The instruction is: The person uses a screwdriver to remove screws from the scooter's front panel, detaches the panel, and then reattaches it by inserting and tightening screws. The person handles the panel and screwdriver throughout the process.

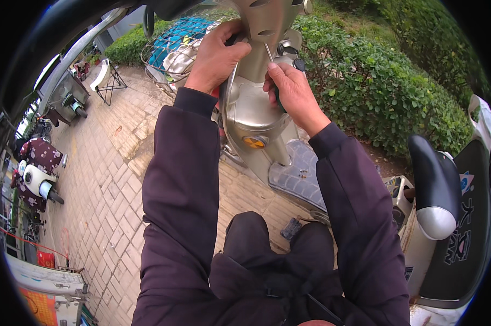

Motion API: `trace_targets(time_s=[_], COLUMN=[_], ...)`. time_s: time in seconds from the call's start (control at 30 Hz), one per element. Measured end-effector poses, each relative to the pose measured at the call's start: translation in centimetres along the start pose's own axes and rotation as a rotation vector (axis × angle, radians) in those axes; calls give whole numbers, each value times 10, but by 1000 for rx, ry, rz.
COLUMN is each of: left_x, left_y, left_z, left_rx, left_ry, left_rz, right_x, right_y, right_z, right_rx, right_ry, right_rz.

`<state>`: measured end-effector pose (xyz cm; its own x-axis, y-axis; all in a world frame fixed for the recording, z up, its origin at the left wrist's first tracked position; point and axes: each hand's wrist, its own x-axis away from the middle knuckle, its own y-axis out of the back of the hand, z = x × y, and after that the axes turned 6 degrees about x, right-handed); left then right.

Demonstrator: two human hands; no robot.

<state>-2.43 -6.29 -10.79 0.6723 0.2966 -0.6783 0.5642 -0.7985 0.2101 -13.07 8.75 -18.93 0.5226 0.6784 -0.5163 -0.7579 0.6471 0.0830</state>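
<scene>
A champagne-coloured electric scooter [256, 106] stands in front of me, its steering column and front panel between my hands. In my right hand [297, 98], on the column's right side, is a screwdriver [268, 52]; its thin metal shaft points up toward the column, and a bit of dark green handle shows below my fingers. On the left, my left hand [215, 60] is at the upper edge of the panel, fingers curled and thumb stretched toward the column. What those fingers grip is hidden. Keys [298, 64] appear to hang near the column, right of the screwdriver.
A wire basket [153, 57] with blue and white cloth sits beyond my left hand. Green hedge [359, 92] lines the right. The scooter's grey footboard [297, 168] and black seat [457, 228] lie nearer me. A folding chair [103, 76] and parked scooter [39, 179] stand left on the brick paving.
</scene>
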Motion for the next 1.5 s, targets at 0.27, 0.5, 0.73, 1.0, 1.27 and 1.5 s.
trace_targets(time_s=[0.27,0.5,0.73,1.0,1.27,1.5], left_x=[-1,0,2,2,-3,-4], left_y=[0,0,-1,-1,-3,-2], left_z=[-1,-2,-3,-10,-9,-11], left_rx=[70,60,103,35,-8,21], left_ry=[24,31,37,86,77,195], left_rz=[27,13,16,34,42,42], right_x=[1,0,9,81,174,248], right_y=[-14,-14,10,52,72,56], right_z=[-4,-2,1,-9,-79,-135], right_rx=[-272,-298,-84,-53,-120,-197], right_ry=[-216,-212,-244,-364,-440,-561], right_rz=[-26,-85,8,78,-197,-200])
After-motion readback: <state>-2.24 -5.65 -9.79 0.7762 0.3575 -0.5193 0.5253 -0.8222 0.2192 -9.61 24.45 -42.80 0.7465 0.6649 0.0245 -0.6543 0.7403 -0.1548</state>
